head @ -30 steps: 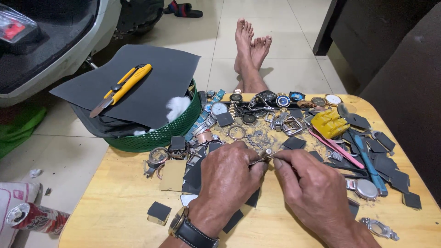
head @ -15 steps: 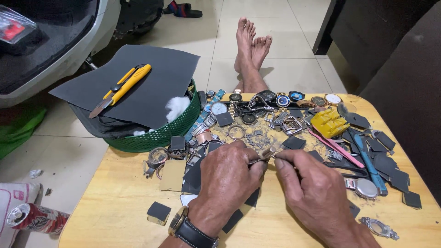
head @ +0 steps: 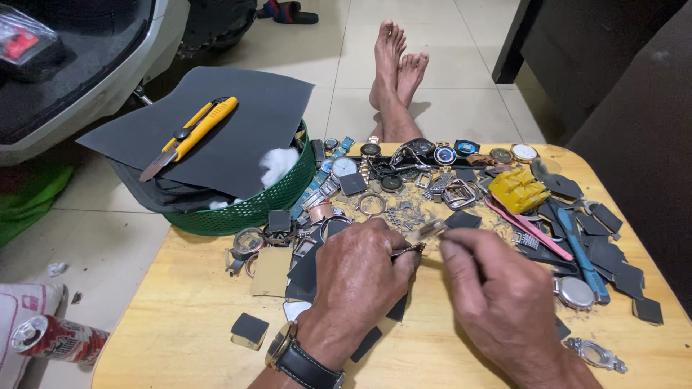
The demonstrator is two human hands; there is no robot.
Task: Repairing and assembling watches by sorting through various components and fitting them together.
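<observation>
Two hands meet over the middle of the pale wooden worktop [head: 180,302] in the head view. The left hand [head: 360,270], wearing a wristwatch on a dark strap [head: 299,360], is curled shut, pinching a thin dark metal piece [head: 409,250] whose long axis runs left to right toward the right hand [head: 497,295]. The right hand's fingers are pressed together on a small shiny part [head: 432,229] just beside that piece's tip. Beyond the knuckles lie scattered watch cases and buckles [head: 404,184], a yellow plastic tool [head: 517,190], and a green basket [head: 252,205] under dark sheets bearing a yellow utility knife [head: 191,135].
</observation>
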